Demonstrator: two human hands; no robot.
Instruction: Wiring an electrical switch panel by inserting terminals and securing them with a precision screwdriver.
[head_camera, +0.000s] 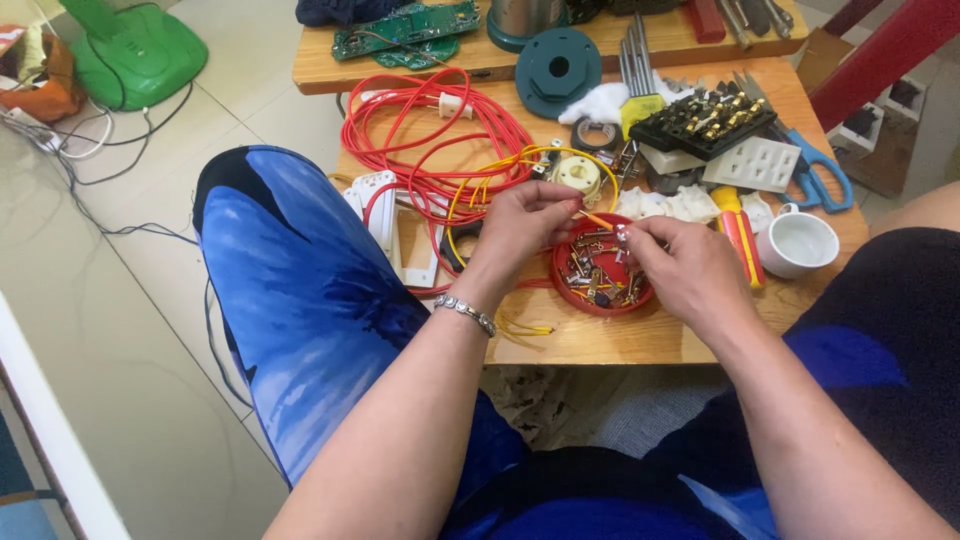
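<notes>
My left hand (525, 225) and my right hand (680, 265) meet over a red round lid (600, 290) that holds several small metal screws and parts. Between the fingertips of both hands runs a short orange-yellow wire (597, 219). The left fingers pinch one end; the right fingers pinch a small metal piece at the other end. A silver bracelet (465, 312) circles my left wrist. Behind the hands lies a coil of red cable (430, 140) and a round white fitting (578, 175) with yellow wire looped around it.
The low wooden table (640, 340) carries a white cup (797, 243), a red-yellow screwdriver (740, 235), blue-handled scissors (820, 175), a black terminal block (703, 120), white switch plates (385, 215), a teal disc (558, 68) and a green circuit board (405, 25). My knees flank the table.
</notes>
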